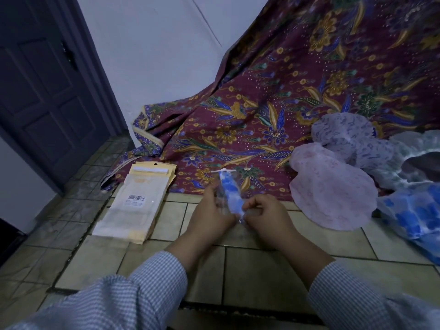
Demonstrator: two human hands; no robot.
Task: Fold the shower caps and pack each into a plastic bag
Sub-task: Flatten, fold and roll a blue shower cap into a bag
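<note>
A: Head view. Status on the hands?

B: Both up over the tiled floor (262,270). Left hand (209,213) has fingers curled round the side of a clear plastic bag (222,198). Right hand (264,215) pinches the bag's near end. Bag stands roughly upright between them, white strip at its far end.

A: Contents?

B: A folded blue-and-white shower cap (232,196) inside the bag. Bit blurred, can't tell how far in it sits.

A: Other caps?

B: To the right. Pink shower cap (333,191) lies flat, half on the floor, half on the batik cloth (262,110). Lilac patterned cap (345,134) behind it on the cloth. Another blue-and-white cap (412,215) at the right edge, and a pale grey-green one (416,153) behind that.

A: Spare bags?

B: Stack of bags (138,201) on the floor left of the hands, barcode label on top, far end touching the cloth edge. Dark door (42,96) far left.
</note>
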